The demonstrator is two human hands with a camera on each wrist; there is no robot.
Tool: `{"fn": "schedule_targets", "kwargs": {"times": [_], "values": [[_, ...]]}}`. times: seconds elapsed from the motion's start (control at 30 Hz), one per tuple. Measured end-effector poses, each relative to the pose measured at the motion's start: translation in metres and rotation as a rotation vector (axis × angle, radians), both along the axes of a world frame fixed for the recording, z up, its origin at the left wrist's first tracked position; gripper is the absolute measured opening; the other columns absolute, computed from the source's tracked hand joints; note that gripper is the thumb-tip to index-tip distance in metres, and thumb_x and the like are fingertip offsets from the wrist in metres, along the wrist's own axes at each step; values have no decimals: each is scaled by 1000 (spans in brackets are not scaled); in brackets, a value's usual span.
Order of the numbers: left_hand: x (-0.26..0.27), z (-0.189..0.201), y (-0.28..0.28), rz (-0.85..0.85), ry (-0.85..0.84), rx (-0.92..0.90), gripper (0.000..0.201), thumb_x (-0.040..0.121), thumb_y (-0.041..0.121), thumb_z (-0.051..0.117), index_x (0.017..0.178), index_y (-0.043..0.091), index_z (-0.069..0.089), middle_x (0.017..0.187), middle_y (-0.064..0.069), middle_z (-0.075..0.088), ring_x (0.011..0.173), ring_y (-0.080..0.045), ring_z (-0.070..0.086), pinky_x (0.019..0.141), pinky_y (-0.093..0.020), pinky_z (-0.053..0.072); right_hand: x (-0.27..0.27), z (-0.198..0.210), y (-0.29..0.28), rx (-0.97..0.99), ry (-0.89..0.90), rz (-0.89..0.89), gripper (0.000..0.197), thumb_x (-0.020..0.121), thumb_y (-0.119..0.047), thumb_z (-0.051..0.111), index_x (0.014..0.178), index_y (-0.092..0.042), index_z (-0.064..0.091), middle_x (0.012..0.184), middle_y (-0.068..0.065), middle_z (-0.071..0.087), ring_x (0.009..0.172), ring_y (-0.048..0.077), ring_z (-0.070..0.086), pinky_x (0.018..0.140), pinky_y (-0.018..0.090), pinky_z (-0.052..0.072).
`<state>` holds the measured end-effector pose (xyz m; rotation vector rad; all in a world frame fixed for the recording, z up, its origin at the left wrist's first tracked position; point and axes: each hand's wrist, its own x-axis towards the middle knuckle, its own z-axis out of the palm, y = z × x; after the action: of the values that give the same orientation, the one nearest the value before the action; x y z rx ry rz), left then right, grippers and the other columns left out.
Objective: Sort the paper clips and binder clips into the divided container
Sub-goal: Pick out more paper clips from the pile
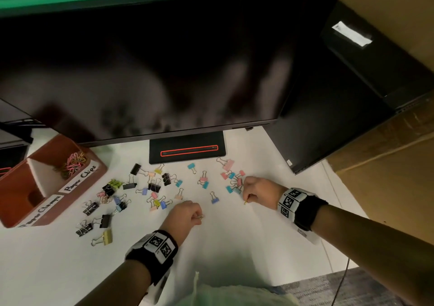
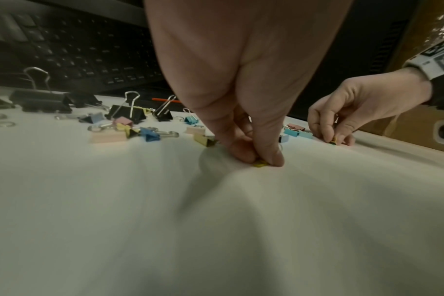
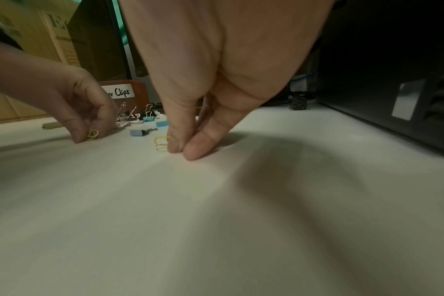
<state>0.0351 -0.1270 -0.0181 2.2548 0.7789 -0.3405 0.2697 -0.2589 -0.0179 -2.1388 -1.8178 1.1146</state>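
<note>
A: We are looking down at a dark monitor standing over the white bench, with a black box beside it on the right.

B: We are also seeing the brown container sitting at the left of the bench. Its far compartment, labelled Paper Clips, is holding a heap of pink and gold paper clips; the near one, labelled Paper Clamps, is showing only its bare floor.

A: Between container and right hand, the binder clips are lying scattered on the bench, black ones mostly to the left, pastel ones toward the middle and right.

B: Now the hands. We are seeing the left hand reaching down near the middle of the bench, thumb and fingers curled and pinching a small yellow clip right at the surface.

A: And the right hand is sitting just beside the pink and blue cluster, fingertips closed on a yellow paper clip that is touching the bench, its loop sticking out to the left of the fingers.

B: Both wrists are wearing black bands with printed square markers.
</note>
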Motion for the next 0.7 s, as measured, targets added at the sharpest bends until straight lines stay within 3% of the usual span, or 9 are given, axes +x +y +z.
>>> {"fn": "schedule_targets", "kwargs": {"times": [0.2, 0.37, 0.53, 0.7], "values": [[-5, 0, 1, -15, 38, 60, 6, 85, 18, 61, 89, 12, 62, 85, 3, 55, 81, -14, 55, 71, -25, 46, 1, 2, -2, -22, -99, 62, 19, 91, -22, 57, 103, -14, 69, 109, 7, 68, 105, 25, 57, 99, 33, 44], [-7, -4, -3, -60, 32, 83, 8, 89, 16, 55, 93, 11, 60, 87, 3, 49, 86, -14, 45, 78, -27, 42, -4, 7, -1, -31, -119, 21, 22, 93, -23, 54, 108, -13, 66, 112, 8, 65, 108, 24, 55, 97, 30, 42], [-16, -8, -3, -81, -21, 67, 14, 84, -3, 51, 83, 8, 59, 90, -2, 49, 81, -18, 50, 75, -32, 47, -10, 8, -1, -47, -74, -50, 19, 90, -16, 56, 106, -11, 66, 109, 10, 63, 100, 26, 59, 86, 27, 43], [-22, -8, -1, -90, -71, 10, 9, 86, 2, 52, 83, 9, 56, 80, 6, 48, 77, -13, 45, 70, -24, 38, -14, 8, 2, -49, -7, -102, 17, 88, -11, 59, 103, -7, 68, 111, 10, 62, 100, 25, 61, 83, 20, 41]]}}
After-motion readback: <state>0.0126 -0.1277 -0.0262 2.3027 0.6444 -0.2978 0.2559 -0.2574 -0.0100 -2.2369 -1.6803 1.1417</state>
